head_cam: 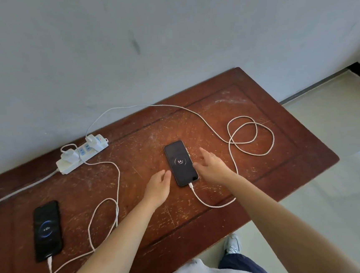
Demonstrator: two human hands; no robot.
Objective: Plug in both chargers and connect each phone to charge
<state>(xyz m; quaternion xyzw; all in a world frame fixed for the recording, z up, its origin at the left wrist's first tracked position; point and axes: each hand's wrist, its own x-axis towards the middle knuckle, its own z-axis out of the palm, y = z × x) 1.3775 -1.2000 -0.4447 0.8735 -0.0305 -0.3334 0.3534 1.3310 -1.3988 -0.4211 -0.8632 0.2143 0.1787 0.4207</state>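
Observation:
A white power strip [72, 164] lies at the table's back left with two white chargers [69, 155] [92, 139] plugged in. One dark phone [181, 163] lies mid-table, its screen showing 54 %, with a white cable [215, 206] in its near end. A second dark phone [47, 230] lies front left, a charging ring lit on its screen and a cable [49, 261] plugged in. My left hand [159, 187] rests just left of the middle phone, fingers apart, holding nothing. Just right of that phone, my right hand [213, 167] is open, fingers spread beside its edge.
The worn brown wooden table [265, 172] stands against a grey wall. Loose cable loops [250, 135] lie at the right, another loop [103, 221] near my left forearm. The strip's own cord [16, 192] runs off left. Pale floor and a white shoe [233, 243] lie beyond the near edge.

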